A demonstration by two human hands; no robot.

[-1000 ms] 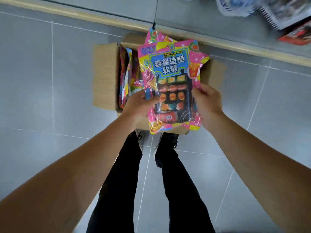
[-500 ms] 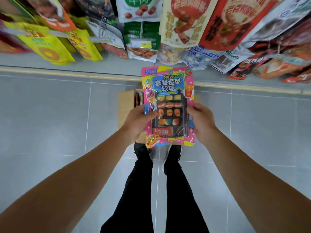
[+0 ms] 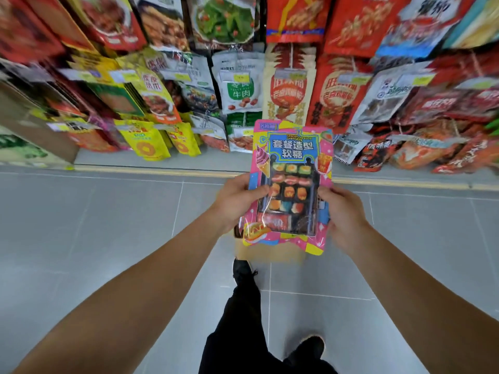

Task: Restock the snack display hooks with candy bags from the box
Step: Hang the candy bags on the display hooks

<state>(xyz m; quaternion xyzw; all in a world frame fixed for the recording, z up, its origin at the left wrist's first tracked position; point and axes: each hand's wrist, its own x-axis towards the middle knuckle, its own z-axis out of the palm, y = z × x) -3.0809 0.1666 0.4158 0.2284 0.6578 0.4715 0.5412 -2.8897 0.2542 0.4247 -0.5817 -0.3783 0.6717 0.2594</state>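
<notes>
Candy bag (image 3: 290, 184): pink, blue and yellow pack, held upright in mid-air in front of the display, printed face toward the camera. A clear window in its lower half shows rows of small moulded sweets in a dark tray; the header carries blue-panelled Chinese lettering. The top edge of the bag overlaps the lowest row of hanging packs.

Left hand (image 3: 233, 202): grips the bag's left edge at mid-height, thumb laid across the front by the window, fingers behind and hidden.

Right hand (image 3: 343, 215): grips the bag's right edge slightly lower, thumb on the front, fingers curled round behind.

Box (image 3: 266, 251): only a blurred tan cardboard strip shows directly beneath the bag's bottom edge, on the floor just ahead of the shoes. Contents cannot be told; the bag covers the opening.

Floor (image 3: 108, 225): grey tiles with pale grout lines; a yellow strip (image 3: 151, 171) runs along the foot of the display.

Snack display (image 3: 243, 85): tightly hung rows of packs on hooks, with price tags at the hook ends. Green-and-white beef pack (image 3: 240, 89) just above the bag; red and cream packs (image 3: 290, 87) to its right; yellow packs (image 3: 144, 140) at lower left. Outer edges are motion-blurred.

Black shoes (image 3: 243, 268) and black trousers (image 3: 243, 333) stand at the bottom centre.
</notes>
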